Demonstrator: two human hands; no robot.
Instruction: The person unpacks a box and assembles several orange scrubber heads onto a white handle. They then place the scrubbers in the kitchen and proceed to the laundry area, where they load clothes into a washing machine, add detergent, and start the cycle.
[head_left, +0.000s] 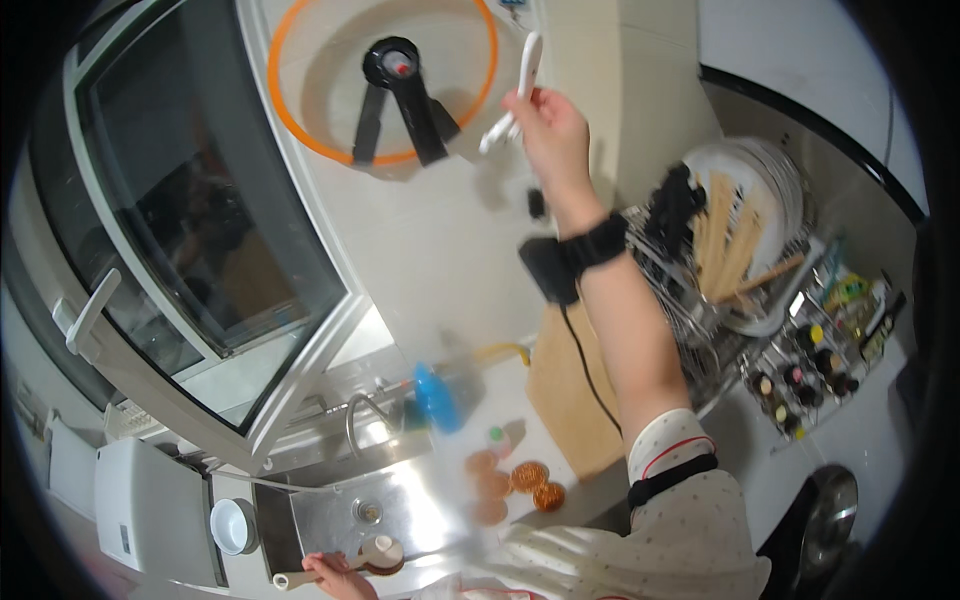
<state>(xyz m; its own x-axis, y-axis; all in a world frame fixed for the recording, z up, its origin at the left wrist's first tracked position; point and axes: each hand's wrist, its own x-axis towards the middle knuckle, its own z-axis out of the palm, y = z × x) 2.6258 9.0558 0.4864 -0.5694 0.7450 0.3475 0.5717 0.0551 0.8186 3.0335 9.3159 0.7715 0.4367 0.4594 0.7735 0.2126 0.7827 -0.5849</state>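
Note:
My right hand [553, 135] is raised high toward the tiled wall, its fingers closed round a slim white plastic tool [530, 65]. The tool's lower end looks hooked or forked, but blur hides its exact kind. A black band with a small box and a cable is strapped to my right wrist. Low in the view, my left hand [340, 577] grips the pale handle of a round-headed dish brush [385, 552] over the front of the steel sink [400, 500]. Brown bristles show under the brush head. Part of my left hand is cut off by the lower edge.
An orange-rimmed basin [495, 50] hangs on the wall with a black utensil [392, 65] before it. Copper scouring balls [530, 477], a blue bottle [433, 398] and a wooden board [575, 400] sit beside the sink. A dish rack [685, 340] stands right; an open window sash [340, 320] juts out left.

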